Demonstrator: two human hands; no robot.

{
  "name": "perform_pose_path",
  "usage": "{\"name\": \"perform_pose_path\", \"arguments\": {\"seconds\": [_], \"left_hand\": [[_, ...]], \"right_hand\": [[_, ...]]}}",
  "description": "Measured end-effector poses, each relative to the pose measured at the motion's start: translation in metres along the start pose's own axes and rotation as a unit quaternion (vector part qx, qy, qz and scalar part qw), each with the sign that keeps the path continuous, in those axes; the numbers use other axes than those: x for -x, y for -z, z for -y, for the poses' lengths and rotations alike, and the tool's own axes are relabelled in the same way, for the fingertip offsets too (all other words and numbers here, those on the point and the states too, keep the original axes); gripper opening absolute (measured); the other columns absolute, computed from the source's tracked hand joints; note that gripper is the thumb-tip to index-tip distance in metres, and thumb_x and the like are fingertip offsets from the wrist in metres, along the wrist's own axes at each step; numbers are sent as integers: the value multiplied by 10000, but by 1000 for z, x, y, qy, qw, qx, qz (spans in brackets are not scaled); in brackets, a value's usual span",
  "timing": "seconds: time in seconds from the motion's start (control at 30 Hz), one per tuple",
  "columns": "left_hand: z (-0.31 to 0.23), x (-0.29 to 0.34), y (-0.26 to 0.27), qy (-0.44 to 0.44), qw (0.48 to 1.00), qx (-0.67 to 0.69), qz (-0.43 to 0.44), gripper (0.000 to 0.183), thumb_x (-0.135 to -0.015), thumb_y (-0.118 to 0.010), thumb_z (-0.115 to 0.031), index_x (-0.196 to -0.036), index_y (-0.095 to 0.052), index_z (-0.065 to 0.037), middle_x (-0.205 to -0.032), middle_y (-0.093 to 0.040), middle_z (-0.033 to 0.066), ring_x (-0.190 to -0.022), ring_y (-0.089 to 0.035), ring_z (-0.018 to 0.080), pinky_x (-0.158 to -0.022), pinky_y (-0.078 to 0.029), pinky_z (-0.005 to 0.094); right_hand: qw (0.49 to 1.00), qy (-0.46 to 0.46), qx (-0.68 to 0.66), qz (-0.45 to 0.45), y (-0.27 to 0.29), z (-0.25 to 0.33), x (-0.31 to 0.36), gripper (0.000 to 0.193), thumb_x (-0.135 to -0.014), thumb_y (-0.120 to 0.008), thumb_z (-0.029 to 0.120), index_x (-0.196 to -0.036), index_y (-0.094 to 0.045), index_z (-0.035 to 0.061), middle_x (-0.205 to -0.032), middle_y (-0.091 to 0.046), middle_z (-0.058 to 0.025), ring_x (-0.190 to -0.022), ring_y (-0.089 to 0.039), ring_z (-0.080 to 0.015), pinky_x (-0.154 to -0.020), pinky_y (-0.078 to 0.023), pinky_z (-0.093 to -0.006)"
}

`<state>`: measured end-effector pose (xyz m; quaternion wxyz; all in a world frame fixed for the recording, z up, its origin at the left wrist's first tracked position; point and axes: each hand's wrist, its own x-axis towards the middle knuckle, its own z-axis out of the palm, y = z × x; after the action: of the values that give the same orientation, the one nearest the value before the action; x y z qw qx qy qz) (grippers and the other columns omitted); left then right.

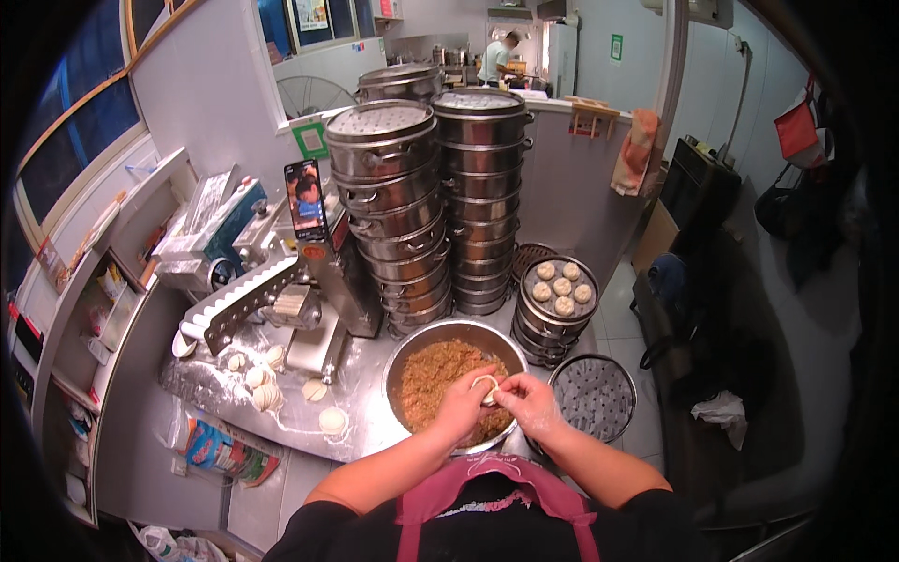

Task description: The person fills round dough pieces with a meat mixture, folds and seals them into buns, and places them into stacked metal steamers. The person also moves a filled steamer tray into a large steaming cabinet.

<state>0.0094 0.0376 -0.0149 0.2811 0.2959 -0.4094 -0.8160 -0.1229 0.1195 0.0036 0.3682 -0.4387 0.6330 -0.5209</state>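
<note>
Over a wide steel bowl (391, 398) of brown minced filling (435, 368), my two hands work on one small round of pale dough. My left hand (462, 405) cups this dough bun (488, 386), its fingers curled under and around it. With fingertips pinched together, my right hand (530, 405) grips the bun's rim from the right. The bun's top still shows a round opening; what lies inside is mostly hidden by my fingers. Flat dough wrappers (332, 421) and a floury pile of dough rounds (265, 393) lie on the steel table to the left.
Tall stacks of steel steamers (398, 225) stand behind the bowl. Several pleated buns (564, 288) sit on a steamer at right, with a perforated steamer tray (593, 398) nearer me. A dough machine (253, 295) and propped phone (305, 201) are at left. Another person (496, 58) stands far back.
</note>
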Motion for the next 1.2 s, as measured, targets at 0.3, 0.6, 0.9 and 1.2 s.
{"name": "perform_pose_path", "arguments": {"seconds": [0.3,0.6,0.9,1.2], "left_hand": [[0,-7,0,-22,999,-46,10,421,-929,-550,-63,-1342,-504,9,-1178,-629,93,-953,-613,132,-814,-499,239],[-9,-13,8,56,994,-61,72,377,-942,-485,-112,-1288,-552,22,-1130,-633,85,-942,-611,129,-806,-505,250],[-25,-19,-4,116,991,45,48,476,-1012,-312,-449,-1175,-547,-67,-1039,-638,76,-866,-631,191,-625,-553,294],[-25,-15,-14,156,987,43,-20,563,-995,-291,-554,-977,-544,-51,-686,-565,49,-437,-473,122,-343,-359,245]], "right_hand": [[972,196,124,-46,8,14,3,127,-804,-669,80,-894,-608,14,-878,-623,-134,-813,-607,-324,-729,-496,-380],[911,322,253,-51,16,15,-3,206,-808,-679,102,-985,-624,12,-886,-631,-138,-806,-627,-290,-732,-504,-367],[997,3,72,-1,18,26,-12,268,-902,-609,276,-1001,-631,28,-965,-627,-133,-902,-616,-227,-812,-486,-342],[1000,13,0,14,16,14,-11,201,-837,-660,74,-1015,-654,-20,-877,-667,-61,-799,-609,-109,-749,-485,-262]]}}
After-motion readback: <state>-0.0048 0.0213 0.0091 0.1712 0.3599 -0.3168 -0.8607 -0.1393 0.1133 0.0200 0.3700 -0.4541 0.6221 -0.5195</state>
